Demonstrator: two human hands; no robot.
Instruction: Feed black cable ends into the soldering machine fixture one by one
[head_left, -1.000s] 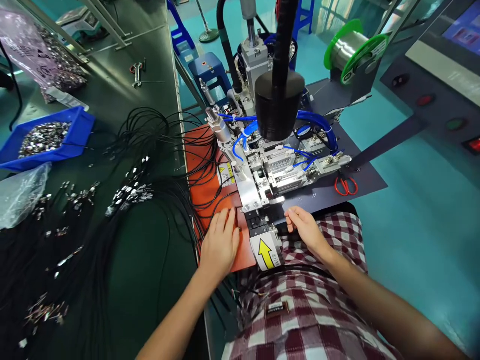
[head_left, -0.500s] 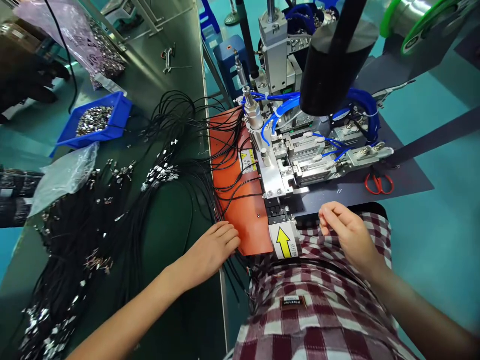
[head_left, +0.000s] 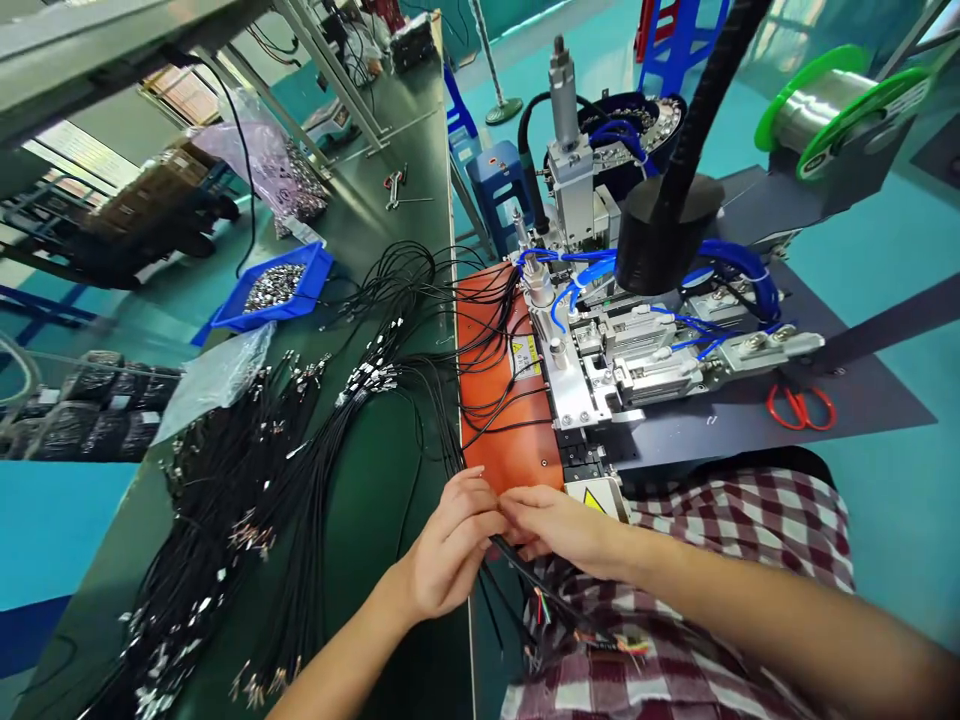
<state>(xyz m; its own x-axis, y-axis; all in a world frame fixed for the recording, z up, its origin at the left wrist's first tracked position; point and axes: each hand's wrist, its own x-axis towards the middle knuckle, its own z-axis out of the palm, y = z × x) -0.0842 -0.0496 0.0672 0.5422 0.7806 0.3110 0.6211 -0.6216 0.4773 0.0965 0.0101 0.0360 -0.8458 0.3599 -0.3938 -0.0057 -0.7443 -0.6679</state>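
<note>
Left hand [head_left: 450, 555] and right hand [head_left: 559, 530] meet at the table's near edge, fingers of both pinched together on a black cable [head_left: 525, 570] whose coloured wire ends hang over the checked shirt [head_left: 720, 540]. Just beyond: orange mat [head_left: 499, 400] crossed by cables, then the soldering machine [head_left: 600, 350], red scissors [head_left: 799, 408]. Further left, cable bundle [head_left: 262, 480] and blue bin [head_left: 274, 290].

Bright, even indoor light, wide-angle view

Soft glare streaks the dark green bench [head_left: 360, 470] and glossy teal floor [head_left: 885, 500]; shadows are faint. Straight edges bow toward the corners, the near forearms blur slightly, and the centre stays sharp.
</note>
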